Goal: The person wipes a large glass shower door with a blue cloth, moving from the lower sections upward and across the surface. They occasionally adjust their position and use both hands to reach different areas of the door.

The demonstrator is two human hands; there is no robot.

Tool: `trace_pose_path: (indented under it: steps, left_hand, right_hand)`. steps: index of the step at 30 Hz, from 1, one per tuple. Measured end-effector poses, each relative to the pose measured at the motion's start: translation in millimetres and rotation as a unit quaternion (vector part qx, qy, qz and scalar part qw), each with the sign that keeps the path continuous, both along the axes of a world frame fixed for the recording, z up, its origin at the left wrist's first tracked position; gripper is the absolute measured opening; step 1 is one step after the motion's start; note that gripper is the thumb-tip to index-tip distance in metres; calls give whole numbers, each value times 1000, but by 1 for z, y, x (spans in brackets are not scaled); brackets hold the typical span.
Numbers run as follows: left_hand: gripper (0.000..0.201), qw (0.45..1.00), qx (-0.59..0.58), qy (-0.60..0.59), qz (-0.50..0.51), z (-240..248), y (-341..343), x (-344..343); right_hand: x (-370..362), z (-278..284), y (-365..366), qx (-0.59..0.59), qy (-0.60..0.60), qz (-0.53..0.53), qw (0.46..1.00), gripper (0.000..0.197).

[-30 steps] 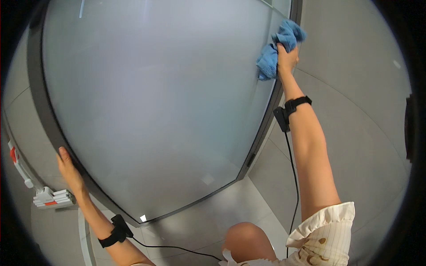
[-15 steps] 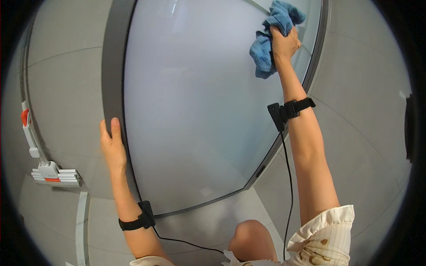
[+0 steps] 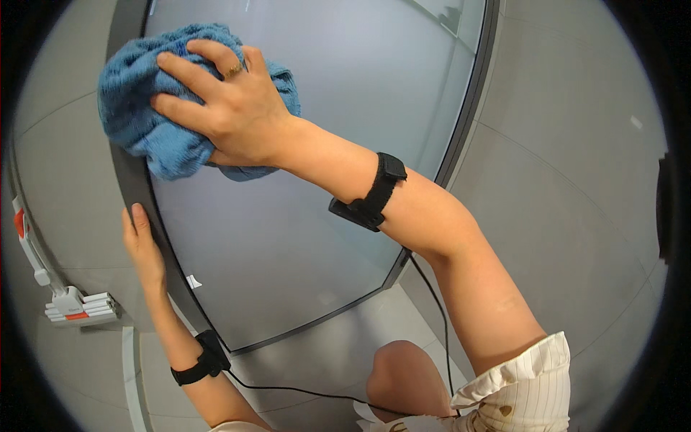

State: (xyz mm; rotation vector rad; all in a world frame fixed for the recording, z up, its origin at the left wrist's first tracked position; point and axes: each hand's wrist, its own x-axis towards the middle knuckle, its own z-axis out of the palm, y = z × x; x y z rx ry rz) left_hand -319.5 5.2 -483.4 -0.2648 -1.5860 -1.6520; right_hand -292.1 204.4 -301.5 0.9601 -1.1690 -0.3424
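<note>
A crumpled blue cloth (image 3: 129, 97) is under my right hand (image 3: 245, 115), whose fingers curl over it. The bunched fabric lies across the upper left of a frosted glass door (image 3: 317, 230) and overlaps its dark grey frame (image 3: 129, 169). Lower down that same left edge, my left hand (image 3: 146, 252) grips the frame, its thumb along the front; the other fingers are partly hidden behind it. Each forearm wears a black strap, the right one (image 3: 378, 191) and the left one (image 3: 198, 363).
A white sponge mop with orange parts (image 3: 68, 302) leans against the grey tiled wall at left. Black cables (image 3: 302, 391) run from the straps toward my body. My bent knee (image 3: 407, 378) is below the door. A pale raised strip (image 3: 132, 374) crosses the floor.
My right hand has swept the cloth from the door's upper right side across to its left edge. My left hand still holds the frame. The view has shifted slightly.
</note>
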Motion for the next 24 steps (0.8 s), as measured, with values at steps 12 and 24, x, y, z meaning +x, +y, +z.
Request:
trace_pose_path:
  steps: [12,24]
  left_hand:
    - [56,999,4,25,20,-21,-57,-18]
    - [75,996,57,-51,42,-12,-83,-17]
  right_hand:
    - [33,-17,224,-207,-20,-114,972,63]
    - [23,-129,339,-691,-24,-40,722,52]
